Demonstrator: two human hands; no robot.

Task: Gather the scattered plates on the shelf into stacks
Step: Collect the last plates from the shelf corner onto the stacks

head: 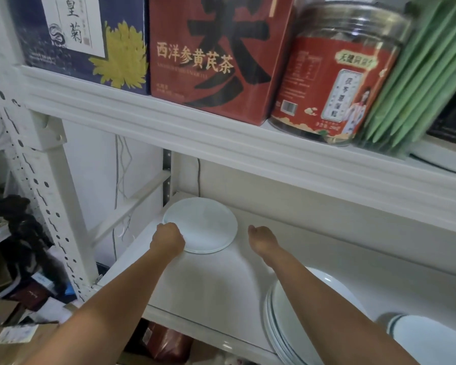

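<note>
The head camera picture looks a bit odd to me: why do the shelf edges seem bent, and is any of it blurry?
Head view: the wide-angle lens bows the upper shelf edge and the perforated upright; the green bundle at top right is smeared by blur; the small plates under the left hand sit in soft, dim shade; right hand reasonably sharp.

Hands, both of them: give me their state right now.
Left hand: closed on the near-left rim of the small plate stack.
Right hand: holding nothing, beside that stack; fingers hidden, cannot tell.
</note>
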